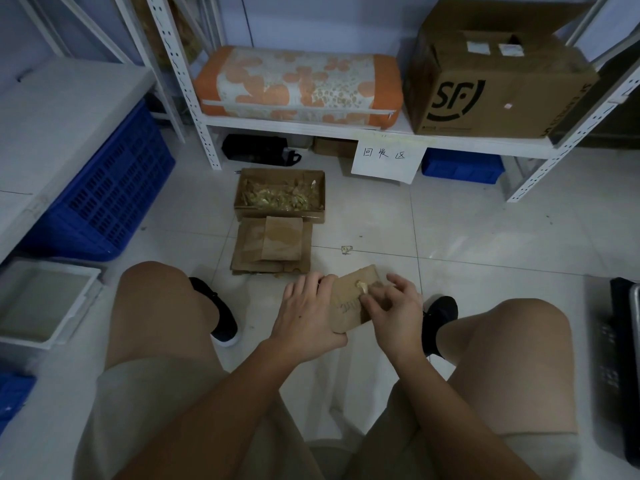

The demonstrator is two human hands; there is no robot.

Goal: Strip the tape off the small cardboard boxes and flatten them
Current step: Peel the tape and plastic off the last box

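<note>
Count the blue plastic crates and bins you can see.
3. A large blue crate under the left shelf, a low blue bin under the middle shelf beside the paper sign, and a blue corner at the lower left edge. Others may be hidden.

Small cardboard box (349, 303) in hands: plain brown, yellowish tape scrap (362, 285) on it. Flattened pile (273, 245) brown too. Open carton (280, 194) holds golden-yellow tape wads. Cushion (298, 86) orange, white floral print. Crate (110, 192) deep blue. Big box (498, 88) brown, black SF logo. Floor tiles (485, 230) white. Shoes (221, 313) black.
</note>
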